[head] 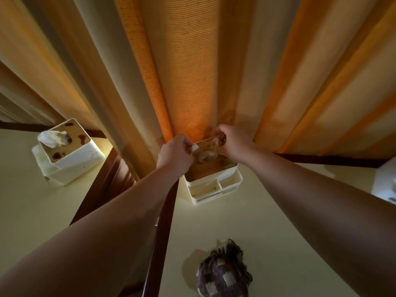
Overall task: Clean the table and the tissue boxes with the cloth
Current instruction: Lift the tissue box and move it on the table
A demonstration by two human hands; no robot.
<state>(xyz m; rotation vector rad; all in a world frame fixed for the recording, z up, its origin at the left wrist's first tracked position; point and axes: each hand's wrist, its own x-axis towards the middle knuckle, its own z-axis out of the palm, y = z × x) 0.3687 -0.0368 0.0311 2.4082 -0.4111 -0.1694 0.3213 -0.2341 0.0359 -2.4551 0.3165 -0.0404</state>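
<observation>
Orange-and-cream curtains [192, 71] hang in heavy folds behind a pale worktop [267, 232] edged in dark wood. Against the curtains, a white tissue box [214, 185] with open front compartments stands at the back of the worktop. Both arms reach to its top: the left hand [174, 154] and the right hand [232, 140] each pinch an end of a thin wooden lid [205, 140], holding it tilted just above the box, with a crumpled, brown-stained tissue [206, 152] bunched beneath it between the hands. A second white tissue box [70, 159] stands well apart to the left on a neighbouring pale surface [32, 211]; its wooden top carries dark stains, and a tissue [51, 138] sticks out of it. The cloth [224, 273], dark and patterned, lies bunched on the worktop near the bottom edge, touched by neither hand.
</observation>
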